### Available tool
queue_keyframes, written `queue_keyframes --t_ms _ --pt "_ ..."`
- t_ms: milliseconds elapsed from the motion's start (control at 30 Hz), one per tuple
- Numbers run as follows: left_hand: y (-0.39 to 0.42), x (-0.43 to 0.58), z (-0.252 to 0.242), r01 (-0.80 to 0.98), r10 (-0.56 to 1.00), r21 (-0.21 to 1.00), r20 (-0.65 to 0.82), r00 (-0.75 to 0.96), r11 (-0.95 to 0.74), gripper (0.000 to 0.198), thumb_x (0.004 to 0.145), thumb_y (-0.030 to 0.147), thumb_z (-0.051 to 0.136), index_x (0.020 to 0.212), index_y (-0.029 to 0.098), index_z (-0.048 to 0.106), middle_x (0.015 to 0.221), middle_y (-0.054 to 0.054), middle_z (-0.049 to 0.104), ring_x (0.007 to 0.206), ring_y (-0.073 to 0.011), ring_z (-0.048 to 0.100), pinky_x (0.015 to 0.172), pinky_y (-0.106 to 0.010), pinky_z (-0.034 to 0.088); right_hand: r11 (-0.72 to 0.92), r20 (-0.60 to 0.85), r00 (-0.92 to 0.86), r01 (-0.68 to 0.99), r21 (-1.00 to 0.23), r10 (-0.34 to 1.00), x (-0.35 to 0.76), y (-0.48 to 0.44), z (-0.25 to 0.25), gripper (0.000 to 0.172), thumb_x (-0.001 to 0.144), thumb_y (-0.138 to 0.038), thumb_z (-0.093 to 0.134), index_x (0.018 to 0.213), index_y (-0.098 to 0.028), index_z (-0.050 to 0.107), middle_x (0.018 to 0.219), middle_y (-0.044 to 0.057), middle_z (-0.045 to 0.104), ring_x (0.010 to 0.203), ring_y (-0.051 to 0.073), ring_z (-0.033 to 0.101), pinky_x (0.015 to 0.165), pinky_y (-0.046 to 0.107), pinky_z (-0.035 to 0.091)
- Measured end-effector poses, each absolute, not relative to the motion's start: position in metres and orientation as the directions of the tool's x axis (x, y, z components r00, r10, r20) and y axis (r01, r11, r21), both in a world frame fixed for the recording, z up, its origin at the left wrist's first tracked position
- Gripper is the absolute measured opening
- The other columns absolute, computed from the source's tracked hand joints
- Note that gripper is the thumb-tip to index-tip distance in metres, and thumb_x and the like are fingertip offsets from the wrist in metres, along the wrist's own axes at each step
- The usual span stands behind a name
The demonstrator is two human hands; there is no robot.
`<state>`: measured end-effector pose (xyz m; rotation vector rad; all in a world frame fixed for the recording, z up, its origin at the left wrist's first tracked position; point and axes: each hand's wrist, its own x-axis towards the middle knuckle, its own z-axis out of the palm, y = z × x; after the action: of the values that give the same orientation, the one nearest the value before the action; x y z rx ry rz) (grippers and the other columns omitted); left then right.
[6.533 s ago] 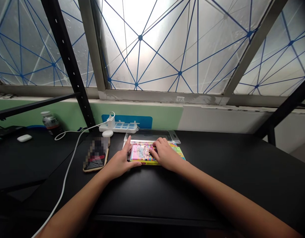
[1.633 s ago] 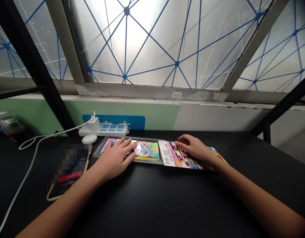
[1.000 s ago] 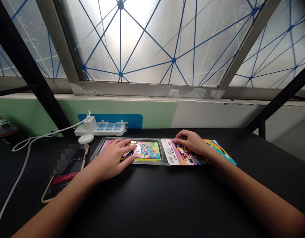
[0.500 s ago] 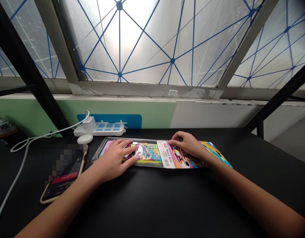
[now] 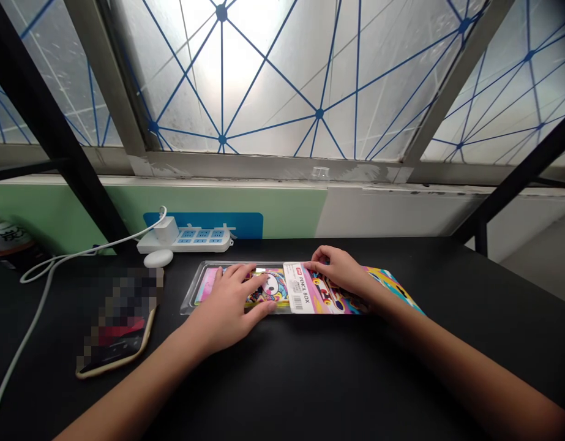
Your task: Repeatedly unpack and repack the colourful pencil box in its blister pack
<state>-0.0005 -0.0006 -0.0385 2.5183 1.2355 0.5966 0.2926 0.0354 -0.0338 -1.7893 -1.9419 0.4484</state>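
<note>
Three pieces lie under my hands on the table (image 5: pixel 282 386), near its far edge, their long axes running left to right, roughly parallel with that edge: one pencil box (image 5: pixel 272 286), one clear tray (image 5: pixel 189 301) around it, and one printed card (image 5: pixel 325 297). As I judge it, the overlap matters most: the card lies in line with the box, on its right, with its white left end over the box's right part. The card is well to the right of my left hand (image 5: pixel 231 306) and directly under my right hand (image 5: pixel 340 269), the nearer one. My left hand is spread, fingers laid over the box without wrapping it. My right hand is bent, fingertips at the card's far edge; I cannot tell whether they pinch it or only press.

Counting what else is about: one phone (image 5: pixel 121 337) left of the tray, one white oval case (image 5: pixel 158 258) just beyond it, one power strip (image 5: pixel 185 245) by the far edge holding one plug (image 5: pixel 166 229), one cable (image 5: pixel 121 240), and one bottle (image 5: pixel 9 239), far left.
</note>
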Motion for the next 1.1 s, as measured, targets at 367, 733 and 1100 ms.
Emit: queue_keyframes --t_ms 367,733,1100 --pt "0.009 -0.016 -0.022 0.382 0.913 0.831 0.344 0.219 -0.405 0.045 0.097 0.058 0.044 0.121 0.027 0.065 0.142 -0.004 0.058 0.136 -0.0303 0.048 0.115 -0.046 0.035 0.231 0.056 -0.232 0.853 -0.468 0.971 0.276 0.028 -0.029 0.035 0.092 -0.053 0.053 0.107 -0.024 0.065 0.115 0.008 0.067 0.105 0.027 0.062 0.096 0.044 0.042" --pt "0.033 -0.028 -0.039 -0.109 0.975 0.969 0.22 -0.041 -0.224 0.063 0.1 0.064 0.016 0.131 0.018 0.047 0.144 -0.016 0.055 0.141 -0.0239 0.043 0.118 -0.046 0.03 0.309 -0.129 -0.375 0.88 -0.36 0.918 0.239 0.044 -0.003 0.073 0.078 -0.064 0.067 0.136 -0.022 0.053 0.141 0.015 0.053 0.123 0.035 0.053 0.102 0.048 0.04" --pt "0.03 -0.03 -0.04 0.078 0.965 0.961 0.263 0.02 -0.264 0.056 0.1 0.063 0.027 0.121 0.019 0.054 0.135 -0.014 0.063 0.132 -0.0265 0.052 0.111 -0.043 0.039 0.579 0.044 -0.579 0.806 -0.124 0.814 0.105 0.051 -0.008 0.053 0.096 -0.06 0.046 0.115 -0.014 0.064 0.118 0.019 0.066 0.109 0.035 0.06 0.091 0.048 0.042"
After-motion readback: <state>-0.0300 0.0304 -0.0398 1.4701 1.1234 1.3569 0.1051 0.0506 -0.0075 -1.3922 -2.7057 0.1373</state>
